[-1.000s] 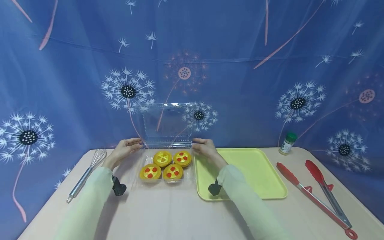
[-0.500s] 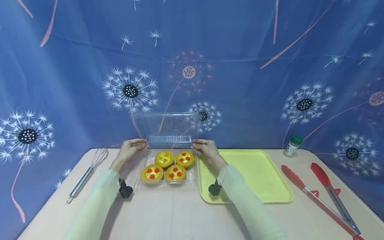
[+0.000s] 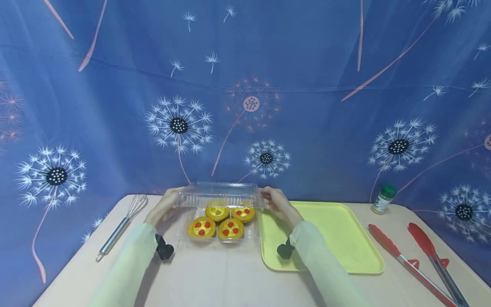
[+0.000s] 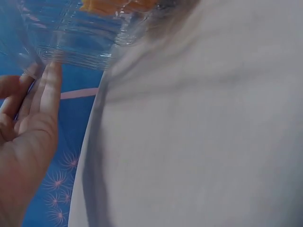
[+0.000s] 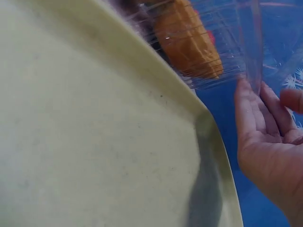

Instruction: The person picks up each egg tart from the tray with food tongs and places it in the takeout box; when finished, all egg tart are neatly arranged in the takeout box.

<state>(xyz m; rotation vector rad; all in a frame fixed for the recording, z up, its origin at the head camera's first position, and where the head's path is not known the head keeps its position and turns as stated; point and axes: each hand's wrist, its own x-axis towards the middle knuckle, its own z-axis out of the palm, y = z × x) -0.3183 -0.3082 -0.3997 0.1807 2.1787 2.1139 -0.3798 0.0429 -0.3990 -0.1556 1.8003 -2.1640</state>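
A clear plastic clamshell box stands on the table in the head view, holding several small tarts with red or yellow toppings. Its lid leans forward over the back tarts, partly raised. At the lid's left side my left hand touches it. My right hand touches the right side. In the left wrist view, fairly straight fingers reach the clear plastic. The right wrist view likewise has extended fingers against the plastic, the thumb apart. Some fingertips are hidden behind plastic in the head view.
A yellow tray lies right of the box, under my right forearm. Farther right are red-tipped tongs and a green-capped seasoning jar. A whisk lies at the left. A blue patterned curtain hangs behind the table.
The lid has swung from upright against the curtain to tilting forward and down over the tarts. Both hands have stayed at its sides. The head view has shifted slightly.
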